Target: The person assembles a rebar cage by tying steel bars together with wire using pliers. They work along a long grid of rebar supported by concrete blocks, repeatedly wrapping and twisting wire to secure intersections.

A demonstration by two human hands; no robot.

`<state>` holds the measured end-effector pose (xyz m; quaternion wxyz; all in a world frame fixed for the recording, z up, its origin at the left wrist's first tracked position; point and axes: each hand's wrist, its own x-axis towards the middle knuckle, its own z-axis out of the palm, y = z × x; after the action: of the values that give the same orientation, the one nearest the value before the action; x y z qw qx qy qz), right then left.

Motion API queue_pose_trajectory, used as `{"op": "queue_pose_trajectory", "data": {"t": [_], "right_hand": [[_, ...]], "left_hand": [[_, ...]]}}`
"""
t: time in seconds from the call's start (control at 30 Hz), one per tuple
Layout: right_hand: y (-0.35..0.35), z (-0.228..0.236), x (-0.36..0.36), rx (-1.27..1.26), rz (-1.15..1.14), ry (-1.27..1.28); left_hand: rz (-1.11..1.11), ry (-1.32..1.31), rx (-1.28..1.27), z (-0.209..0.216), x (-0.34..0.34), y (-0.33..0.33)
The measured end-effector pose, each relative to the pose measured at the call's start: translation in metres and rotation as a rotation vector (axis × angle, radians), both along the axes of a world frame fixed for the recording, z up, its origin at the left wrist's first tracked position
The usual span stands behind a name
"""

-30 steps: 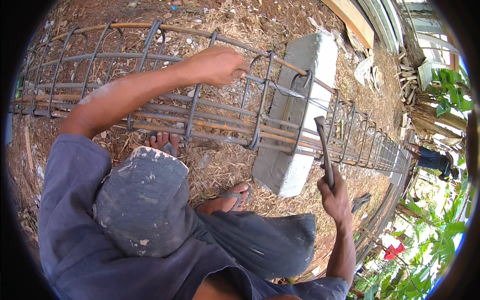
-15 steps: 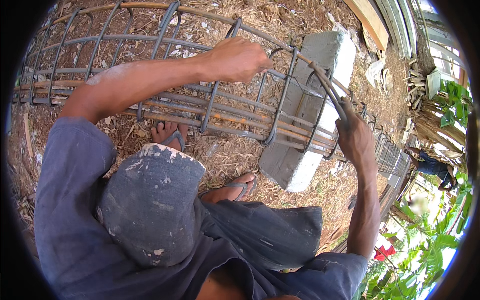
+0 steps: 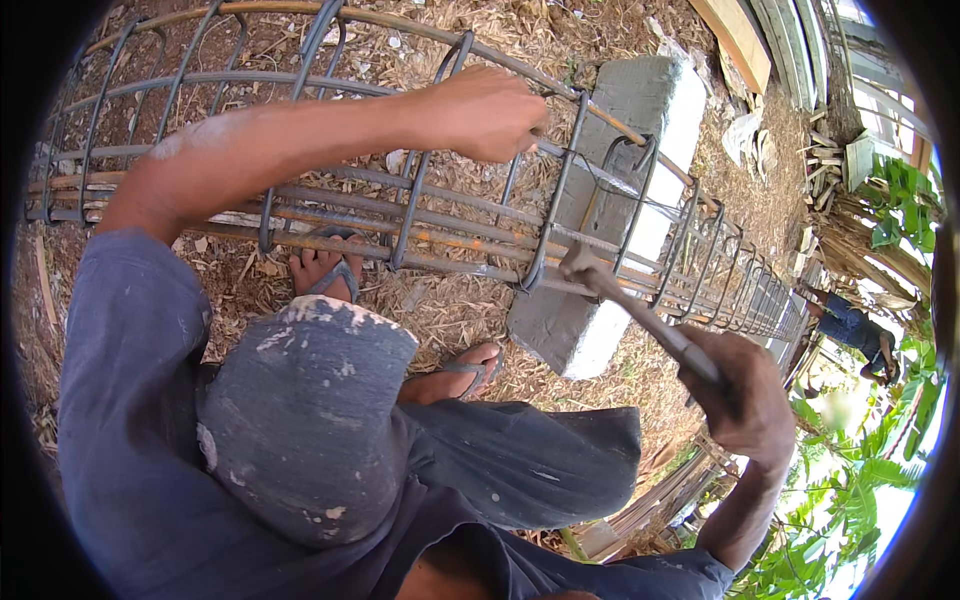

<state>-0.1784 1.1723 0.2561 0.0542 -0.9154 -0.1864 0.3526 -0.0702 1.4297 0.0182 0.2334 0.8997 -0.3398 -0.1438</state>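
Observation:
My left hand (image 3: pixel 490 113) is closed in a fist around a lengthwise bar of a long steel rebar cage (image 3: pixel 440 237). Square stirrups ring the cage at intervals, and several of its lower bars show orange rust. To the right, my right hand (image 3: pixel 740 385) grips the handle of what looks like a hammer (image 3: pixel 650 318). Its blurred head hangs over the near lower bars, beside a stirrup; contact cannot be made out. Under this part of the cage lies a grey and white block (image 3: pixel 590 335).
My sandalled feet (image 3: pixel 465 375) stand on dry, litter-strewn ground at the cage's near side. Wooden boards (image 3: pixel 735 40) lie at the far right. A person (image 3: pixel 855 330) is near the cage's right end, beside green plants (image 3: pixel 850 520).
My right hand has moved right and nearer to me, and the hammer's head has dropped from the upper bar toward the lower bars. My left hand keeps its grip.

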Motion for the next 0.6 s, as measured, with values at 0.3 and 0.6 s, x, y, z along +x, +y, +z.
{"op": "queue_pose_trajectory", "data": {"t": [0.3, 0.6], "right_hand": [[0.042, -0.018, 0.116, -0.446, 0.234, -0.132], [0.031, -0.037, 0.140, -0.520, 0.311, 0.161]], "left_hand": [[-0.028, 0.128, -0.175, -0.011, 0.009, -0.031], [-0.013, 0.056, -0.299, -0.017, 0.011, -0.035]]}}
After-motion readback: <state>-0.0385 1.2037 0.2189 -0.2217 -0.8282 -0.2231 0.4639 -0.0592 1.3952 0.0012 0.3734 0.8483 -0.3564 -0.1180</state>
